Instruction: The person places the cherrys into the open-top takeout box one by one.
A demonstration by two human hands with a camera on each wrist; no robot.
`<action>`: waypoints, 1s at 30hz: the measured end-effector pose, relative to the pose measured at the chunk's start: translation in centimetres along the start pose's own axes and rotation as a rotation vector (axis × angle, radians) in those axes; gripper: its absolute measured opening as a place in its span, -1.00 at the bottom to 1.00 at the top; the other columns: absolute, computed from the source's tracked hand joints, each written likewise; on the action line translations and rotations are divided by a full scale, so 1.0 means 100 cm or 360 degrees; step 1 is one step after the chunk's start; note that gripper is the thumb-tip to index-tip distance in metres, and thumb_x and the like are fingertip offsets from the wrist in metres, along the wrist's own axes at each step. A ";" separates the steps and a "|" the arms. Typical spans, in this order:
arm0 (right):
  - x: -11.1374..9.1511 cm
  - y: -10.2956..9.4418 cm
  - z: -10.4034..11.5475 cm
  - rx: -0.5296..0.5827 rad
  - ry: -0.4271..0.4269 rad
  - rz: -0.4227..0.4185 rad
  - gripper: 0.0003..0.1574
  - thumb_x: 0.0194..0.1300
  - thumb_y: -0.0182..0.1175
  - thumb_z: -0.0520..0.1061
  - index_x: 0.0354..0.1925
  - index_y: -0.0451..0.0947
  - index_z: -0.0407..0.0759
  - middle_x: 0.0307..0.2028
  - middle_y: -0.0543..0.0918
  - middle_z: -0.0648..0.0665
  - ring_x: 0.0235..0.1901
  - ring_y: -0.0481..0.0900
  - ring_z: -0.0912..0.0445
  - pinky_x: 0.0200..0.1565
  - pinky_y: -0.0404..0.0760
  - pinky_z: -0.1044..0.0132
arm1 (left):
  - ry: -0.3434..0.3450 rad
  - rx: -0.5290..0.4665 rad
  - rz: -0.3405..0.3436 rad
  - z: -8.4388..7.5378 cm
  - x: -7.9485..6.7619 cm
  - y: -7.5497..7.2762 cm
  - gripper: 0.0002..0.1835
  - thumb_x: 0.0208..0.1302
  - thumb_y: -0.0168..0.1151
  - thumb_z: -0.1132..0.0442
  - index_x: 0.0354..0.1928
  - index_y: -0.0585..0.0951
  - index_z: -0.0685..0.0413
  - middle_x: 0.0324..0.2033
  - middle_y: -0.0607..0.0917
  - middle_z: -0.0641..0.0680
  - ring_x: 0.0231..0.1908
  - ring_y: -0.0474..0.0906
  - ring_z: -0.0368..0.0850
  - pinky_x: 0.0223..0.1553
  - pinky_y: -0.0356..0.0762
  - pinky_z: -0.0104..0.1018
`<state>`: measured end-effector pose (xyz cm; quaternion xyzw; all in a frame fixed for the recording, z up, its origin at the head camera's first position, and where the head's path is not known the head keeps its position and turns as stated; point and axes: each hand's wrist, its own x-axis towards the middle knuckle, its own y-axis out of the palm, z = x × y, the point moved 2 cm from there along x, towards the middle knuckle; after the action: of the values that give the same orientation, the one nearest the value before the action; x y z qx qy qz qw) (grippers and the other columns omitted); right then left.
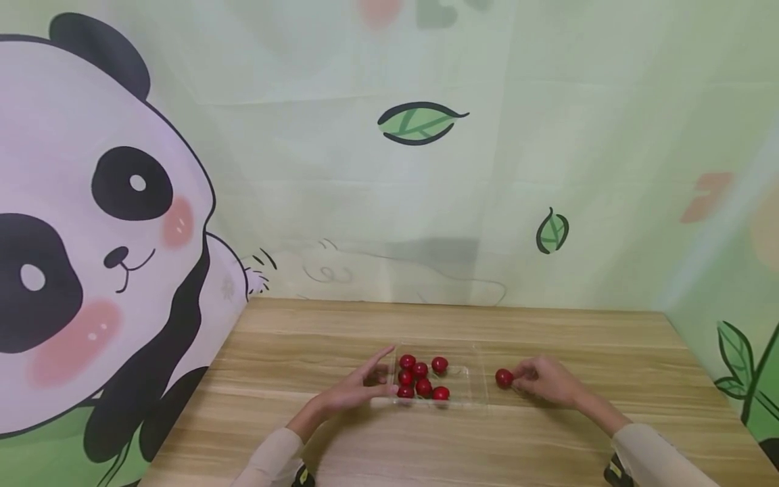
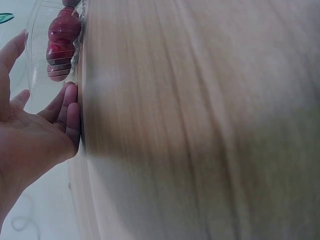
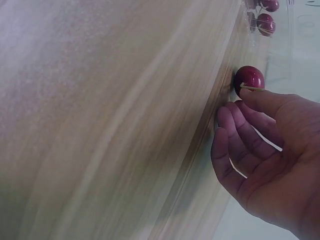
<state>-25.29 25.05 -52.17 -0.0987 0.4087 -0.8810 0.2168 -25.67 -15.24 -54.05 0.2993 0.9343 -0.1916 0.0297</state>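
Observation:
A clear plastic box [image 1: 477, 389] stands on the table with several dark red cherries [image 1: 422, 387] inside, mostly in its left half. My left hand [image 1: 356, 389] is at the box's left end, thumb and forefinger spread toward its two corners. In the left wrist view the fingers of the left hand [image 2: 40, 122] are close to the clear wall. Right of the box, my right hand [image 1: 548, 380] pinches a single cherry [image 1: 504, 377] at its stem side. The right wrist view shows the thumb at the short stem of this cherry [image 3: 249, 80], low over the wood.
The wooden table [image 1: 426, 446] reaches back to a pale green cloth backdrop [image 1: 304, 135] printed with a panda and leaves. The same cloth rises at the table's left and right sides.

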 end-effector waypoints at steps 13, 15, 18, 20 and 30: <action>0.003 -0.003 0.004 0.0052 0.0074 -0.0025 -0.62 0.54 0.12 -0.03 -0.21 0.71 -0.29 -0.50 0.68 -0.05 -0.56 0.54 0.22 -0.51 0.52 0.42 | -0.0008 -0.0001 0.0006 0.000 0.000 0.000 -0.03 0.38 0.32 -0.05 0.65 -0.05 -0.29 0.42 0.43 0.22 0.34 0.38 0.16 0.38 0.29 0.33; 0.003 -0.002 0.006 0.0060 0.0050 -0.0019 -0.61 0.48 0.21 0.02 -0.13 0.72 -0.31 -0.45 0.72 -0.05 -0.53 0.59 0.20 -0.49 0.57 0.41 | -0.0009 -0.0001 0.0005 0.000 0.000 -0.001 -0.03 0.38 0.32 -0.05 0.65 -0.05 -0.29 0.42 0.43 0.22 0.34 0.38 0.17 0.38 0.29 0.33; 0.004 0.000 0.007 0.0036 0.0020 -0.0005 -0.57 0.34 0.36 0.03 -0.11 0.71 -0.34 -0.40 0.75 -0.04 -0.49 0.61 0.25 -0.46 0.60 0.42 | -0.0007 0.0001 0.0003 -0.001 0.000 -0.001 -0.03 0.38 0.32 -0.06 0.65 -0.05 -0.28 0.42 0.43 0.22 0.35 0.38 0.17 0.38 0.29 0.34; 0.005 0.001 0.007 0.0009 0.0015 0.0003 -0.55 0.27 0.42 0.00 -0.10 0.70 -0.37 -0.38 0.75 -0.03 -0.46 0.60 0.28 -0.43 0.60 0.43 | -0.0006 -0.0002 0.0005 -0.001 0.000 -0.001 -0.02 0.37 0.32 -0.06 0.65 -0.05 -0.27 0.43 0.42 0.22 0.35 0.37 0.18 0.37 0.29 0.34; 0.005 0.005 0.002 0.0010 0.0036 -0.0036 -0.67 0.25 0.39 -0.23 -0.08 0.67 -0.44 -0.36 0.76 -0.14 -0.47 0.60 0.25 -0.48 0.62 0.42 | -0.0002 -0.0004 0.0000 -0.003 -0.002 0.000 -0.03 0.38 0.32 -0.03 0.65 -0.05 -0.26 0.42 0.43 0.22 0.33 0.39 0.17 0.35 0.33 0.32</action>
<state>-25.50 24.44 -52.39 -0.0927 0.4073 -0.8858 0.2024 -25.53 -15.25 -53.73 0.2991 0.9345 -0.1907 0.0306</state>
